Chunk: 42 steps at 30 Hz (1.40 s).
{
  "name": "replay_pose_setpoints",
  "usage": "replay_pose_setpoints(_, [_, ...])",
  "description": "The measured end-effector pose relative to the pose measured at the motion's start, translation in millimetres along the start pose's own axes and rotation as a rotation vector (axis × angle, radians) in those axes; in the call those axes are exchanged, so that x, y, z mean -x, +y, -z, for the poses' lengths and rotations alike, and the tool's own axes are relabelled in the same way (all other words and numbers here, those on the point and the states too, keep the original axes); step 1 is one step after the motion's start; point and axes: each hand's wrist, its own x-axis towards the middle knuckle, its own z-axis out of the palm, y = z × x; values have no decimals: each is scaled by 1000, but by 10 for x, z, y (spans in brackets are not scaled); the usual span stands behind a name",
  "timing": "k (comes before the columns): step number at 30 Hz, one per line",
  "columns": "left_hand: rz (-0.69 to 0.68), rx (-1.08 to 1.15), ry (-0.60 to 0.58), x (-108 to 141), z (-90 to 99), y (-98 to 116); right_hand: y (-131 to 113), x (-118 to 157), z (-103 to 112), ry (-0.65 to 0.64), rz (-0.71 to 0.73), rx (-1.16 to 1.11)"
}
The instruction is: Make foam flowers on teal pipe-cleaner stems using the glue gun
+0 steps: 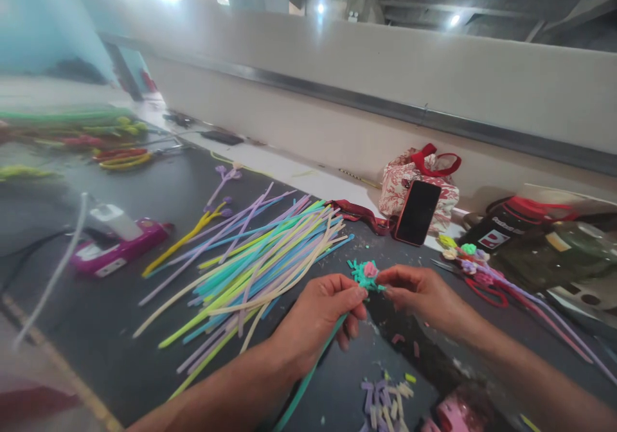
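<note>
My left hand (332, 303) is closed, thumb against forefinger, around a long teal pipe cleaner (313, 364) that trails down toward me. Right at its fingertips is a cluster of short teal pieces (361, 271) with a pink ball-like bit (371, 269) on it. Whether this cluster is held or lies on the table I cannot tell. From the other side my right hand (419, 294) meets it in a pinch, and the fingers hide what is between them. To the left, many long pastel pipe cleaners (260, 258) lie in a loose heap.
Cut purple and cream bits (383, 403) lie near me. Pipe-cleaner flowers (467, 258) and red-handled scissors (486, 292) are at right, by a black bottle (501, 223). A phone (417, 212) leans on a patterned bag (393, 184). A purple power strip (120, 245) sits left.
</note>
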Motion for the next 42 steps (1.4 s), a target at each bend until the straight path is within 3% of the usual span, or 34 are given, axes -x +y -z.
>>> replay_pose_setpoints(4, [-2, 17, -3, -15, 9, -14, -75, 78, -56, -6, -38, -153])
replay_pose_setpoints(9, [-99, 15, 5, 0, 2, -32, -215, 173, -248, 0, -63, -308])
replay_pose_setpoints(14, [-155, 0, 52, 22, -18, -47, -334, 156, -379, 99, -84, -339])
replay_pose_setpoints(18, [-190, 21, 81, 16, -24, -42, -423, 140, -398, 220, -85, -337])
replay_pose_setpoints(21, [-216, 45, 98, 18, -33, -22, -483, 149, -395, 241, -66, -294])
replay_pose_setpoints(29, [-172, 75, 97, 56, -58, 15, -518, 176, -399, 238, -46, -335])
replay_pose_setpoints(37, [-142, 147, -50, 88, -45, 8, -445, 194, -335, 81, 51, -584])
replay_pose_setpoints(40, [-136, 141, -87, 85, -54, -4, -416, 178, -336, 26, 22, -683])
replay_pose_setpoints(42, [-133, 139, -73, 80, -63, -7, -397, 170, -352, 57, -38, -694])
